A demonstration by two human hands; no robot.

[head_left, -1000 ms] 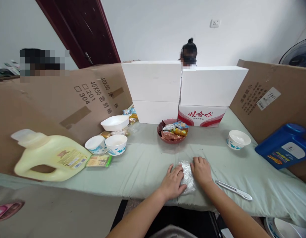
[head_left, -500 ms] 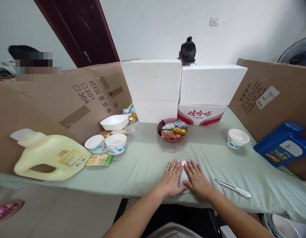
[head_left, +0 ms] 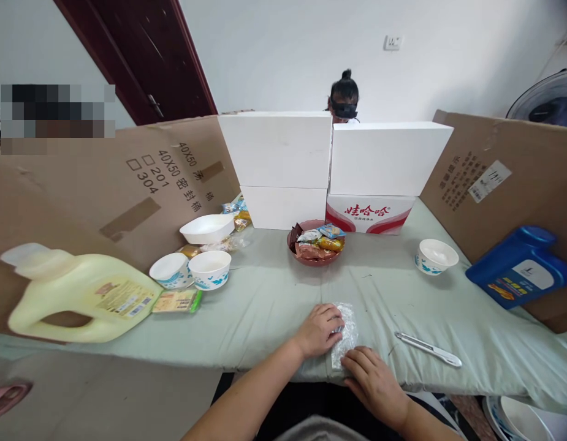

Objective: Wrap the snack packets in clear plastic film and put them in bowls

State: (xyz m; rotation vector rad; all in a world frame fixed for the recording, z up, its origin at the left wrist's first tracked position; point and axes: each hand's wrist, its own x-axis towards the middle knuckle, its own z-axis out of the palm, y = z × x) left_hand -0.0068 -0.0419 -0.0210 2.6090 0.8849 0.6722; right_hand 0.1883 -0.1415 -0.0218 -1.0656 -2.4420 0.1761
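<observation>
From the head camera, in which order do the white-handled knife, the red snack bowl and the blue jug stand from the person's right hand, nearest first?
Starting from the right hand, at the near table edge on a clear plastic packet:
1. White-handled knife, lying just to the right.
2. Red snack bowl, straight ahead at the table's middle.
3. Blue jug, far right, against the cardboard.

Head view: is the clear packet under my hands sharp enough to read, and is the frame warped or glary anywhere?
Head view: clear packet is in focus, but its wrinkled film throws small glints, so nothing on it is legible; left hand and right hand are sharp; the edges bow, stretching the yellow jug and blue jug; light is soft and even.
</observation>
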